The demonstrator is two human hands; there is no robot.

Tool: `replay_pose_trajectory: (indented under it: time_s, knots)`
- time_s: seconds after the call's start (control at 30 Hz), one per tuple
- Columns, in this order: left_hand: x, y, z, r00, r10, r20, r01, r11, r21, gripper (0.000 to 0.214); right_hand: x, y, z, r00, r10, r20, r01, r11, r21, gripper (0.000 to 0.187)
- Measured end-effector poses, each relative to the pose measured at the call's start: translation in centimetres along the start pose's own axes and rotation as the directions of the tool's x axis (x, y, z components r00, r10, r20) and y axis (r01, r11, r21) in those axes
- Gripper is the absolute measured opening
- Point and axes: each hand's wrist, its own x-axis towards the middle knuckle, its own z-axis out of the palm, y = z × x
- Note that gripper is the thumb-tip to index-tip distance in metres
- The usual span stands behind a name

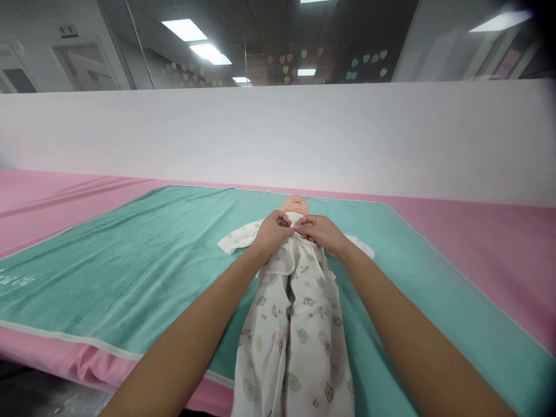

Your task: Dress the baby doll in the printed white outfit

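Observation:
A baby doll [296, 203] lies on its back, its head pointing away from me. It wears a white printed top with long sleeves [241, 236] spread to both sides, and matching trousers [295, 330] stretch toward me. My left hand [273, 234] and my right hand [320, 233] meet at the doll's chest, just below the chin. Both hands pinch the white fabric of the baby top [290, 255] with thumb and fingers. Whatever small fastening may lie between the fingertips is hidden.
Under the doll spreads a teal blanket [174, 249] with a pale edge, over a pink sheet [478, 243]. A low white wall [278, 139] runs along the back, with glass above it. The table's front edge shows at the lower left.

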Motion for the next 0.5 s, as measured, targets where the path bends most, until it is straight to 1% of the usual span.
replay_pose_trajectory:
  time_s: [0.17,0.23,0.3,0.43,0.5]
  knots:
    - [-0.07,-0.23,0.04,0.998,0.044,0.035,-0.040,0.993,-0.111,0.018,0.21,0.59,-0.09,1.000,0.013,-0.008,-0.012,0.999,0.041,0.026]
    - [-0.11,-0.35,0.13,0.997,0.058,0.054,-0.051,0.990,-0.130,0.017,0.31,0.78,-0.07,1.000,0.024,-0.017,-0.023,0.998,0.054,0.024]
    - [-0.10,-0.45,0.24,0.997,0.063,0.037,-0.059,0.993,-0.105,0.015,0.38,0.87,-0.06,1.000,0.024,-0.012,-0.024,0.997,0.067,0.024]
    - [-0.08,-0.46,0.36,0.996,0.068,-0.058,-0.069,0.998,-0.008,0.011,0.30,0.77,-0.20,1.000,0.019,0.007,-0.019,0.996,0.082,0.025]
    - [-0.14,-0.28,0.31,0.996,0.069,-0.063,-0.066,0.997,0.042,0.012,0.16,0.64,-0.36,0.999,0.016,0.028,-0.019,0.996,0.091,0.026]
